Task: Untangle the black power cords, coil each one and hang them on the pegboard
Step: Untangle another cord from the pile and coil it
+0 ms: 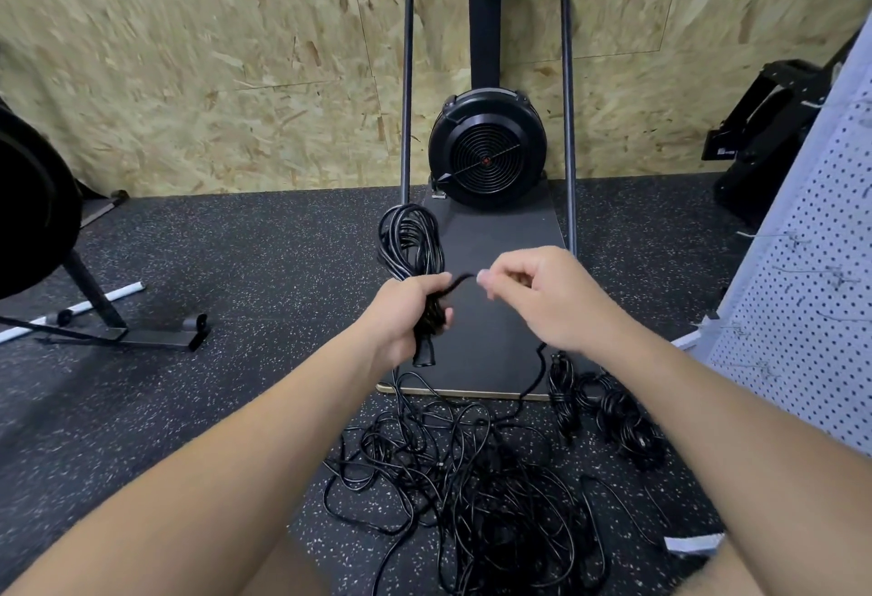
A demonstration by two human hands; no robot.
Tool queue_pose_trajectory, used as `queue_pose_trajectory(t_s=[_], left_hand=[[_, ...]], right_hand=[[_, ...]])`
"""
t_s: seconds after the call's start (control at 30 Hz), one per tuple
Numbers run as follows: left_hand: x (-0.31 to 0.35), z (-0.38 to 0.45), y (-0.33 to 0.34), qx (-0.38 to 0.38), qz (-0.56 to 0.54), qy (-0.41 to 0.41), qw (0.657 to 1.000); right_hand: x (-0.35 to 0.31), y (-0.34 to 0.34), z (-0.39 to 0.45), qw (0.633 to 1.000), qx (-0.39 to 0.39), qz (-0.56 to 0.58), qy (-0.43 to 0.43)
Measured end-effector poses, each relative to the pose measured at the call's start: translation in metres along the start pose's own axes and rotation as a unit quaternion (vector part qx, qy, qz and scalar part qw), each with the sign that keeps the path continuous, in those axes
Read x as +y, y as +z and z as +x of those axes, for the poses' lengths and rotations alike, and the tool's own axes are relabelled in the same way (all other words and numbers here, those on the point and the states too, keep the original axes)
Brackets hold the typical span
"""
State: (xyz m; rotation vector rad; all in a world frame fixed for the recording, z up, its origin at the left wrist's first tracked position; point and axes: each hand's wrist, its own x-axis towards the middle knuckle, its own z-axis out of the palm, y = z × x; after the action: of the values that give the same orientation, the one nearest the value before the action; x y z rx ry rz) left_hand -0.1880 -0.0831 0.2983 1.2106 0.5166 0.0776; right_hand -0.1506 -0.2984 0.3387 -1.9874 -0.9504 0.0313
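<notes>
A speckled rubber floor (236, 265) is covered near the middle by tangled cords (472, 477). A coiled cord (410, 241) is gripped tightly by the left hand (406, 317), and its loose end (460, 281) is pinched by the right hand (542, 298). A pegboard (811, 265) is seen at the right.

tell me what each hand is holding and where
Left hand grips the coiled cord at its gathered lower end. Right hand pinches a short black strap by its tip.

I've got one view only: head cam, wide-angle, looking forward and down from standing height. Forearms run in from the bottom edge, floor (226, 265) fills the lower half, wall (236, 52) up top, pegboard (802, 274) clipped at right.
</notes>
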Motion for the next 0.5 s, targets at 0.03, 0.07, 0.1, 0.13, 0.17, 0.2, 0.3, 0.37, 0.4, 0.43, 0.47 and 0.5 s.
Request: queue_pose_trajectory(t_s=[0.03, 0.07, 0.1, 0.13, 0.17, 0.2, 0.3, 0.37, 0.4, 0.43, 0.47, 0.5], left_hand=[[0.001, 0.0, 0.001, 0.002, -0.01, 0.005, 1.0], [0.002, 0.0, 0.002, 0.002, -0.021, 0.013, 1.0], [0.003, 0.0, 0.003, -0.001, -0.037, 0.022, 0.999], [0.004, 0.0, 0.003, -0.003, -0.055, 0.031, 0.998], [0.005, -0.001, 0.002, -0.01, -0.068, 0.039, 0.997], [0.005, -0.001, 0.002, -0.018, -0.07, 0.043, 0.996], [0.004, -0.006, 0.004, -0.05, -0.063, 0.043, 0.996], [0.004, -0.009, 0.008, -0.06, -0.097, 0.046, 0.992], [0.005, -0.011, 0.009, -0.062, -0.105, 0.048, 0.991], [0.007, -0.013, 0.009, -0.061, -0.106, 0.048, 0.991], [0.009, -0.014, 0.008, -0.062, -0.103, 0.049, 0.992], [0.011, -0.015, 0.007, -0.068, -0.101, 0.051, 0.991]], right_hand=[[0.002, 0.001, 0.002, 0.999, 0.03, -0.015, 0.023], [0.006, 0.001, 0.005, 0.997, 0.049, -0.036, 0.05], [0.008, -0.001, 0.007, 0.993, 0.05, -0.064, 0.08], [0.012, -0.003, 0.01, 0.989, 0.03, -0.094, 0.113], [0.015, -0.003, 0.01, 0.982, -0.006, -0.123, 0.14], [0.018, -0.003, 0.01, 0.973, -0.054, -0.158, 0.157], [0.012, 0.009, 0.008, 0.934, -0.182, -0.262, 0.161], [0.005, 0.018, 0.007, 0.932, -0.22, -0.245, 0.154], [0.003, 0.019, 0.007, 0.933, -0.236, -0.225, 0.152], [0.002, 0.019, 0.006, 0.937, -0.241, -0.197, 0.159], [0.004, 0.019, 0.005, 0.941, -0.243, -0.172, 0.161], [0.005, 0.018, 0.004, 0.945, -0.244, -0.151, 0.157]])
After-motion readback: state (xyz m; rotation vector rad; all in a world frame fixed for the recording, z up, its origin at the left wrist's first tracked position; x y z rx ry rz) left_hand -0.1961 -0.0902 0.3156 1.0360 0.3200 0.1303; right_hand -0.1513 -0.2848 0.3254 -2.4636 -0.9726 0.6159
